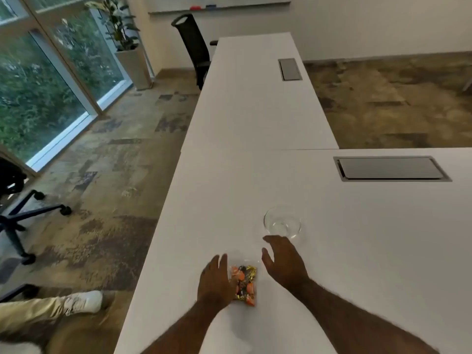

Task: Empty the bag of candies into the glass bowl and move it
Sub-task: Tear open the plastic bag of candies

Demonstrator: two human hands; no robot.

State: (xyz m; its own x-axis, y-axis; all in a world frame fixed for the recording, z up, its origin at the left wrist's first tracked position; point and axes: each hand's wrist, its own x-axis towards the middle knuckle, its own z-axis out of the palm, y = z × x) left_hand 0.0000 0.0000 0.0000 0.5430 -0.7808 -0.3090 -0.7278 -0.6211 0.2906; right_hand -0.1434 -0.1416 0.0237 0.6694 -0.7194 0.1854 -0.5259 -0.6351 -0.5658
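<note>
A clear plastic bag of candies (pixel 245 283), orange, gold and dark wrappers, lies flat on the white table (pixel 255 123) near its front left edge. My left hand (pixel 215 281) rests against the bag's left side, fingers spread, touching it but not closed around it. My right hand (pixel 282 261) hovers just right of the bag, fingers apart and holding nothing. An empty glass bowl (pixel 282 222) stands upright a short way beyond my right hand's fingertips.
Two grey cable hatches are set into the table, one at right (pixel 390 168) and one farther back (pixel 290 69). Black office chairs stand at the far end (pixel 194 51) and left (pixel 15 200). Another person's leg and white shoe (pixel 81 301) are at lower left.
</note>
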